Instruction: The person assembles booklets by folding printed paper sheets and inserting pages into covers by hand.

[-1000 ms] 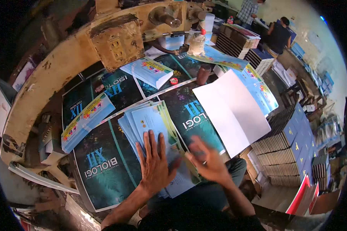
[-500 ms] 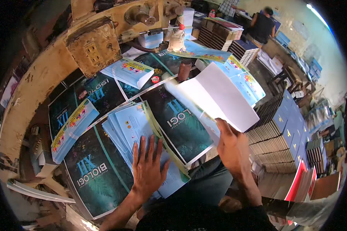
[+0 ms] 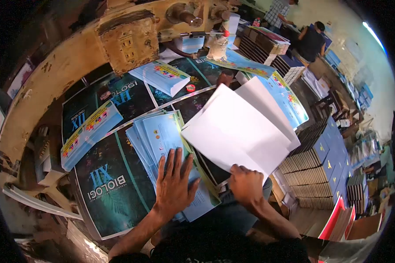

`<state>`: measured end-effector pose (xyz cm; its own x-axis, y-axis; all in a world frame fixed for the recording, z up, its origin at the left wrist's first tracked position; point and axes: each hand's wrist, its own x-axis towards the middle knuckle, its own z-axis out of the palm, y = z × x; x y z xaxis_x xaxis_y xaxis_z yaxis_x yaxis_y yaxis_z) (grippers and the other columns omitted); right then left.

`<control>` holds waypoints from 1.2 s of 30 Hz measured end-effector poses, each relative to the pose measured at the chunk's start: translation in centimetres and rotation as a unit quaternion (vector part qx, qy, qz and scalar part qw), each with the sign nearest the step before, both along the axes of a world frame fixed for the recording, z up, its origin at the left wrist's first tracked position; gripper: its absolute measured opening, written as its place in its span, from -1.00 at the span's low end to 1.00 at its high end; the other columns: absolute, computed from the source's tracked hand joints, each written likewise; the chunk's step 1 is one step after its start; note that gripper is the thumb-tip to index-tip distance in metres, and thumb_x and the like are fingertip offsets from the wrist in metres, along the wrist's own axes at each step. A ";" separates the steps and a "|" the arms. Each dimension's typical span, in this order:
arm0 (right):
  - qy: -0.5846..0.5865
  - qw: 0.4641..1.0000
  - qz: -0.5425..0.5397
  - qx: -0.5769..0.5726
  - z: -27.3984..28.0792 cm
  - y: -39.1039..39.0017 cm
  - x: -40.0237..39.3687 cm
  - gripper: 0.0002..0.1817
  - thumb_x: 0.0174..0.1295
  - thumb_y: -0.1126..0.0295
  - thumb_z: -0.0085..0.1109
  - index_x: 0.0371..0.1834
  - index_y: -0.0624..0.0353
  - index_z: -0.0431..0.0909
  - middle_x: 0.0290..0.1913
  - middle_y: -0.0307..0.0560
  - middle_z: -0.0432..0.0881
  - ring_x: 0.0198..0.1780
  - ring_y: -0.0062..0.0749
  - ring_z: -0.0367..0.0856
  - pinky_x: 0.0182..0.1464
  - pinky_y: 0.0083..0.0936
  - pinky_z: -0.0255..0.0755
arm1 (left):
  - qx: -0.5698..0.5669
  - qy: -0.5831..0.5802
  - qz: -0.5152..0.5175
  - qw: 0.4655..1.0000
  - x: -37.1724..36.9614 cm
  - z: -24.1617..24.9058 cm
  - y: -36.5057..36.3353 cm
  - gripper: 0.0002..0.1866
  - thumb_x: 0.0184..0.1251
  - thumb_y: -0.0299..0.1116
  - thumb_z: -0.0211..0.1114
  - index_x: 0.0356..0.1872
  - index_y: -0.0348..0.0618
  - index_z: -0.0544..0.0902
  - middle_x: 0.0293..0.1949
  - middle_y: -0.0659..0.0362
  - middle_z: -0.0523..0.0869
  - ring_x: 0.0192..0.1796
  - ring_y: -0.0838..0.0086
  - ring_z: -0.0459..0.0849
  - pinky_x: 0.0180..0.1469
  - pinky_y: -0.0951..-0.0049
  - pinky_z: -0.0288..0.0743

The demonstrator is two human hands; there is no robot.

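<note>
- Broad table (image 3: 84, 210), spread to its left edge with dark printed posters (image 3: 107, 201); a rusty machine frame (image 3: 52, 83) curves past its far and left edges.
- Beyond the right edge, tall stacks of blue-covered books (image 3: 311, 175); two other people (image 3: 312, 41) (image 3: 278, 15) in the background.
- Top white sheet (image 3: 237, 131), blank side up, right of centre, overlapping another white sheet (image 3: 267, 105) nearer the right edge. The step seems to be laying or shifting it; moving it cleanly calls for a light, level hold.
- Fanned pile of blue sheets (image 3: 162, 127), from mid-table past the near edge.
- Left hand (image 3: 175, 190): open, flat, fingers slightly spread, pressing the pile.
- Right hand (image 3: 248, 186): fingers curled, apparently pinching the top white sheet's near edge; thumb contact unclear.
- Blue bundles (image 3: 92, 133) (image 3: 162, 79) by the left and far edges.
- Brown cylinder (image 3: 225, 78), beyond the sheets' far corners; it could snag paper.
- Small red cap (image 3: 190, 88) beside the far bundle.
</note>
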<state>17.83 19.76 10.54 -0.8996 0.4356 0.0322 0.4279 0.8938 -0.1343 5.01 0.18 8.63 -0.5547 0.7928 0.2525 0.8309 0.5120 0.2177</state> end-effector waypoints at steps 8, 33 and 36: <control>0.064 0.997 -0.022 -0.030 5.9 1.5 -1.0 -0.72 0.21 0.58 0.13 0.01 0.24 0.59 -0.26 0.26 0.74 -0.21 0.26 0.74 -0.16 0.09 0.61 | 0.028 -0.017 0.005 0.999 -0.1 -0.3 -0.2 -0.25 0.56 0.03 0.14 0.52 -0.38 0.33 0.54 -0.46 0.17 0.65 -0.27 0.06 0.65 -0.16 -0.11; 0.072 0.985 -0.011 -0.155 7.1 2.1 1.7 -0.66 0.37 0.57 0.08 0.19 0.32 0.63 0.05 0.24 0.76 0.08 0.03 0.77 0.13 -0.13 0.63 | -0.037 -0.042 -0.011 0.998 -0.2 -1.3 0.4 -0.04 0.56 0.17 0.13 0.61 -0.45 0.05 0.60 -0.49 -0.07 0.67 -0.35 -0.12 0.67 -0.20 -0.20; 0.127 0.922 0.035 -0.365 7.7 0.9 1.4 -0.77 0.41 0.47 0.23 0.03 0.34 0.71 -0.16 0.16 0.80 -0.12 -0.24 0.83 -0.07 -0.32 0.67 | 0.127 -0.171 0.003 0.977 -0.8 2.0 0.7 0.01 0.58 0.11 0.13 0.64 -0.47 -0.16 0.53 -0.67 -0.12 0.62 -0.55 -0.19 0.58 -0.29 0.05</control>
